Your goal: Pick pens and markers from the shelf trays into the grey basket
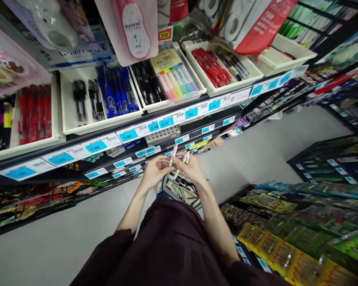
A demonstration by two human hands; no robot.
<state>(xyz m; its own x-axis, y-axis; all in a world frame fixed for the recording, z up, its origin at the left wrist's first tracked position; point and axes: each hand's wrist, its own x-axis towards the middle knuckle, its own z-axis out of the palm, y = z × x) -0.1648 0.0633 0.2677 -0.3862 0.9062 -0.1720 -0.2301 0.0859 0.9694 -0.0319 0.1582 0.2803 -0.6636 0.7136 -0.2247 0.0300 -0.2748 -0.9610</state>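
My left hand [155, 171] and my right hand [192, 169] meet in front of me, both closed around pale pens [173, 154] that stick up between the fingers. Just below the hands sits a wire basket [181, 190] with several more pens lying in it. Above them runs a shelf with white trays of pens: blue pens [116, 93], black pens [147, 83], pastel highlighters [179, 81] and red pens [211, 65].
Price labels [128, 135] line the shelf edge. Lower shelves hold packaged goods at left [32, 202] and at right [286, 238]. A grey floor aisle [265, 151] runs ahead. Hanging packets [134, 28] overhang the top trays.
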